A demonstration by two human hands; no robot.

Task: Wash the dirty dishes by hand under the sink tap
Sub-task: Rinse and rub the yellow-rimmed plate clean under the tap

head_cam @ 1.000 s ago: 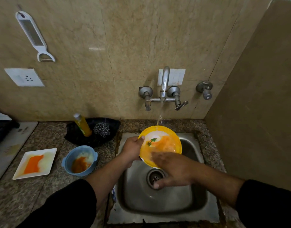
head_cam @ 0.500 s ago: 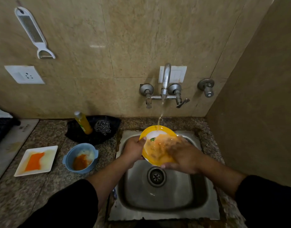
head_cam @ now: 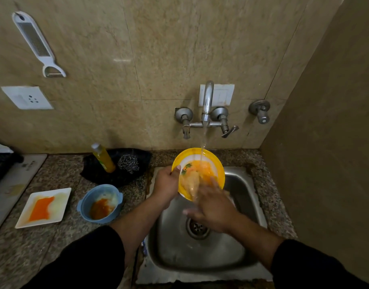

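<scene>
Over the sink [head_cam: 245,185], yellow plate [head_cam: 218,166] held tilted under the running tap [head_cam: 207,99]; water [head_cam: 203,140] strikes its orange-smeared face. Left hand [head_cam: 165,184] grips the plate's left rim. Right hand [head_cam: 213,210], fingers straight, lies against the lower face; blurred. Soiled blue bowl [head_cam: 86,202] left of sink.

Home kitchen, washing-up corner. Stainless steel sink [head_cam: 243,185] set into speckled granite counter [head_cam: 60,172]; wall-mounted tap [head_cam: 207,101] above, water running. Beige tiled wall [head_cam: 158,49] at far side, grater-peeler [head_cam: 36,41] hanging at upper left, socket [head_cam: 27,98] below it. On counter left of sink: yellow dish-soap bottle [head_cam: 103,158], steel scourer [head_cam: 128,162], food-stained white square plate [head_cam: 60,199], food-stained blue bowl [head_cam: 84,202].
</scene>
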